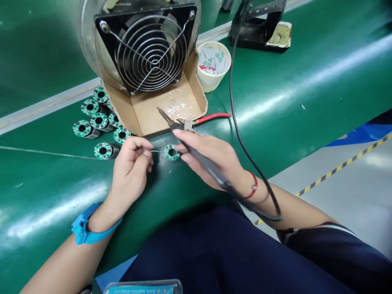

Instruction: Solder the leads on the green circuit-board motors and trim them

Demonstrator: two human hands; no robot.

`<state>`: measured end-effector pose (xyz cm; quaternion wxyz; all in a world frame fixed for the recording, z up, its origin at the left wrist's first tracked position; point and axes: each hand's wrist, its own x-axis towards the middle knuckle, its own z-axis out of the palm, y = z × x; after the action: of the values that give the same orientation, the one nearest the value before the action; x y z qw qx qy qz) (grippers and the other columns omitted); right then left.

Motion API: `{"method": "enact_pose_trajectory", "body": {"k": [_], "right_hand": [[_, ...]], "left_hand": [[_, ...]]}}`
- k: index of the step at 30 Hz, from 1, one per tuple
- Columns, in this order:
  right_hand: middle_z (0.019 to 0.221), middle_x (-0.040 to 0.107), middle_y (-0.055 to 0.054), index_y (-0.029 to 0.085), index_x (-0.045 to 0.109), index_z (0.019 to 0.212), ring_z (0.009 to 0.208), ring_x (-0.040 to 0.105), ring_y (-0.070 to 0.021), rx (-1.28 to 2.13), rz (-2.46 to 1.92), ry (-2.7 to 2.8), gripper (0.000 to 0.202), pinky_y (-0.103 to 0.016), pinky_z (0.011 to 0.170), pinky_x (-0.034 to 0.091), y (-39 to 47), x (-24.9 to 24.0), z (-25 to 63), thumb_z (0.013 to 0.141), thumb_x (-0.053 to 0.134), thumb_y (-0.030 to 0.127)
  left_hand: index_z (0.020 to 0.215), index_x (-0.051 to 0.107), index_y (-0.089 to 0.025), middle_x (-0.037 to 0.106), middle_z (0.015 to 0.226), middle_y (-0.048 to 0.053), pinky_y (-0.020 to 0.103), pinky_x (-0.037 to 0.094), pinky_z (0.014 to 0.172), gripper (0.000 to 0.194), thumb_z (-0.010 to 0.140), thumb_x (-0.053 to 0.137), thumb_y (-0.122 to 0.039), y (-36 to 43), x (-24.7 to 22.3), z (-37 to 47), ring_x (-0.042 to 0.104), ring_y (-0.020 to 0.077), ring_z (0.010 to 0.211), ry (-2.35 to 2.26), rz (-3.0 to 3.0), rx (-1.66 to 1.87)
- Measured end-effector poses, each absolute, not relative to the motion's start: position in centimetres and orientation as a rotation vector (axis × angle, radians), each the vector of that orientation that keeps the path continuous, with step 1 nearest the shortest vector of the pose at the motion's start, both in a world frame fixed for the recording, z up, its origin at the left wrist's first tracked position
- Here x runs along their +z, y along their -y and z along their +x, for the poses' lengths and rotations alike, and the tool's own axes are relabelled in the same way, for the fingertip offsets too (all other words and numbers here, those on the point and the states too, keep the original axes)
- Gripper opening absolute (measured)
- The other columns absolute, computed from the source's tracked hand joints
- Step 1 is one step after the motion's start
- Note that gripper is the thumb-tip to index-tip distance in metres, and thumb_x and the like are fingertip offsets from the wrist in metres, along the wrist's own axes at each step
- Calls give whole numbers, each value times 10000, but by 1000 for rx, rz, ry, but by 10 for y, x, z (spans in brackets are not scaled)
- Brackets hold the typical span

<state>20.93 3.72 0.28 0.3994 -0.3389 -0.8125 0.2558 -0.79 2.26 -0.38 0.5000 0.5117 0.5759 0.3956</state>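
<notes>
Black iron (202, 160) held in my right grip (216, 157), which also meets the board (167, 154) on the desk (183, 185); left grip (130, 167) pinching a wire (157, 151), end just at the board's edge. Best keep board and wire steady, iron's tip (163, 115) clear of skin. Iron's long axis slants away from me, tip pointing forward and left, over the box (147, 117).

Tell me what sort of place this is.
Likely an electronics assembly workbench, perhaps in a factory: the right hand holds a soldering iron, cylinders topped with green circuit boards sit grouped together, and a grilled fan faces the work.
</notes>
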Motion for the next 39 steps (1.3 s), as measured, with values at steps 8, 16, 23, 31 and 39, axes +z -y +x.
{"method": "enact_pose_trajectory", "body": {"k": [8,16,23,31,39], "right_hand": [[793,729,9,209,711,1076,505,609,-71,922,-1112,1585,131,-191,464,494,0,2,240,958,719,265],[597,651,54,175,697,955,394,562,-57,1155,-1062,1390,88,-137,368,441,-11,7,237,990,667,250],[586,650,52,198,673,935,374,550,-67,1200,-1113,1415,179,-157,337,424,-19,10,241,1001,672,365],[599,648,58,226,669,900,388,543,-64,1191,-1122,1491,178,-185,345,413,-26,20,240,1004,672,370],[596,644,50,218,683,881,397,538,-58,1134,-1187,1545,185,-184,345,393,-24,32,241,1012,669,347]], "left_hand": [[1111,579,-193,560,869,8,261,498,701,160,961,529,-165,-13,-17,-5,594,107,769,-1457,1602,871],[1110,585,-181,581,917,12,251,489,728,175,953,527,-129,-13,-15,-3,587,95,778,-1480,1777,852],[1098,570,-187,565,951,21,244,491,707,177,940,536,-114,-13,-16,1,572,97,792,-1439,1913,859],[1373,595,-136,548,1037,68,278,477,763,440,947,614,-242,-17,-14,-3,525,141,863,-1401,2044,607],[1316,636,-150,510,917,59,278,456,693,391,941,642,-261,-19,-17,-3,491,146,786,-1403,2039,630]]}}
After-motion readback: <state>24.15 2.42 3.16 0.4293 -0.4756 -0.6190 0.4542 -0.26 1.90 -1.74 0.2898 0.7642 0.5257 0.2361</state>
